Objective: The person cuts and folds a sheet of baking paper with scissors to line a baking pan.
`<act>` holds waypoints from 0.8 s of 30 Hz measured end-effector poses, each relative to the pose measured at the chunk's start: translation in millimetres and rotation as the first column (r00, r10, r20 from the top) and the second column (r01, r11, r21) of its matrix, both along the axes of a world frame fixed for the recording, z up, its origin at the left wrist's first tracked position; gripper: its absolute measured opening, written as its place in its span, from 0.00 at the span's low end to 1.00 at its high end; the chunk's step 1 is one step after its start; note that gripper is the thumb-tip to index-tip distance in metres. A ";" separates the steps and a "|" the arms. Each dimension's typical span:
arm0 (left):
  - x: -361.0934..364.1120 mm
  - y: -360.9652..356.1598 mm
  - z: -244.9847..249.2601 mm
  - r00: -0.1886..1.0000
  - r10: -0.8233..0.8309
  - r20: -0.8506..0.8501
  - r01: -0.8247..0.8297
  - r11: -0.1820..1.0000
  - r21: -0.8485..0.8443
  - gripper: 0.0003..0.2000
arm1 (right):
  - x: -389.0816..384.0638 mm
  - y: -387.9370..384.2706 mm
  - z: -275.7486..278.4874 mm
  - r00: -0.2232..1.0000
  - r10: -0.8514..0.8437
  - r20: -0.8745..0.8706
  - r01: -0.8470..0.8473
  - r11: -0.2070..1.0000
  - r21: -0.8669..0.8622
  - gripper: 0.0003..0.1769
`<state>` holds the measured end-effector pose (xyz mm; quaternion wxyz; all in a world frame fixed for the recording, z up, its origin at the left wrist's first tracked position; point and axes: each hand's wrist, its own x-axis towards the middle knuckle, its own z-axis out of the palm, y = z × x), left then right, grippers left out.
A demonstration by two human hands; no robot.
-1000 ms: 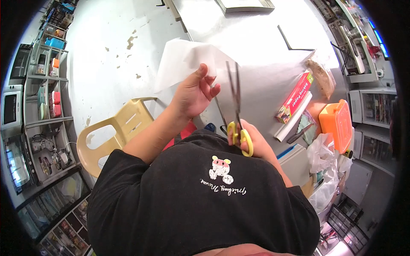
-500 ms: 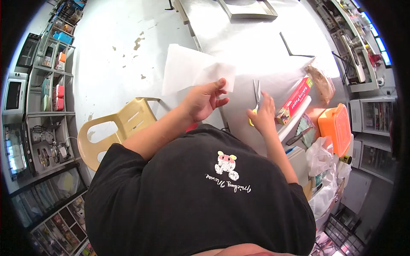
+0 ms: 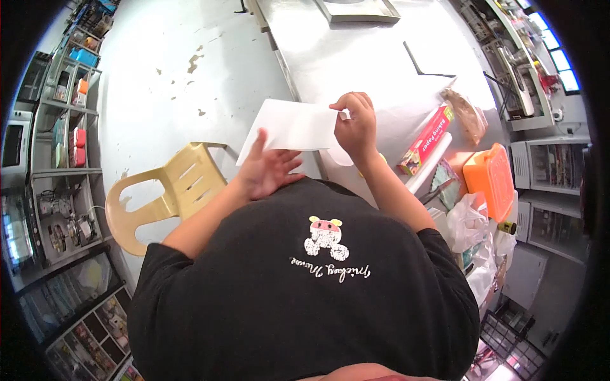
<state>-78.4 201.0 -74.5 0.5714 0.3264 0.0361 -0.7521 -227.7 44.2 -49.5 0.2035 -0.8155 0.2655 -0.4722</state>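
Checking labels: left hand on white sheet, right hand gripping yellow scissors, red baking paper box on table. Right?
No. The head view shows the right hand pinching the edge of the white sheet, no scissors in it. That the left hand is on the sheet and the red baking paper box is on the table is correct.

White paper sheet (image 3: 292, 127) — thin, spread roughly flat, over table (image 3: 356, 57) edge
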 end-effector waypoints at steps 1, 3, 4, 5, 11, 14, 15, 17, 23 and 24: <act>8.6 10.2 -8.6 0.997 -0.055 -0.046 0.058 0.996 0.072 0.31 | -1.3 -0.4 -0.4 1.000 -0.001 0.004 0.001 1.000 -0.001 0.07; 30.4 26.3 -37.0 0.991 -0.101 -0.090 0.114 0.983 0.142 0.34 | -2.6 0.0 1.5 1.000 -0.007 0.006 0.007 1.000 -0.007 0.09; 41.4 34.1 -57.9 0.985 -0.046 -0.167 0.100 0.938 0.331 0.36 | -3.3 0.4 2.9 1.000 -0.003 0.010 0.003 1.000 -0.009 0.09; 44.0 36.3 -58.5 0.972 0.026 -0.232 0.098 0.856 0.507 0.39 | -4.2 1.3 3.9 1.000 -0.006 0.016 0.006 1.000 -0.013 0.09; 40.4 38.8 -44.6 0.991 0.101 0.090 -0.134 0.832 0.538 0.45 | -7.5 11.2 11.5 0.998 -0.003 0.058 0.005 1.000 -0.028 0.11; 35.4 32.4 -40.2 0.930 0.040 0.365 -0.261 0.772 0.580 0.43 | -9.5 14.6 12.5 0.997 0.000 0.081 0.003 0.999 -0.035 0.11; 37.6 32.7 -41.3 0.929 0.044 0.367 -0.266 0.770 0.580 0.43 | -10.1 14.7 12.4 0.996 -0.004 0.084 0.008 0.999 -0.045 0.12; 40.5 34.1 -47.8 0.905 0.069 0.420 -0.275 0.849 0.452 0.41 | -11.3 15.6 12.2 0.995 -0.003 0.098 0.008 0.999 -0.054 0.12; 50.7 28.7 -72.9 0.911 0.064 0.407 -0.196 0.936 0.292 0.35 | -12.5 14.9 9.9 0.992 -0.011 0.129 0.022 0.996 -0.082 0.13; 51.5 27.3 -73.7 0.911 0.068 0.408 -0.200 0.935 0.292 0.35 | -12.3 15.1 10.3 0.991 -0.015 0.130 0.026 0.996 -0.089 0.13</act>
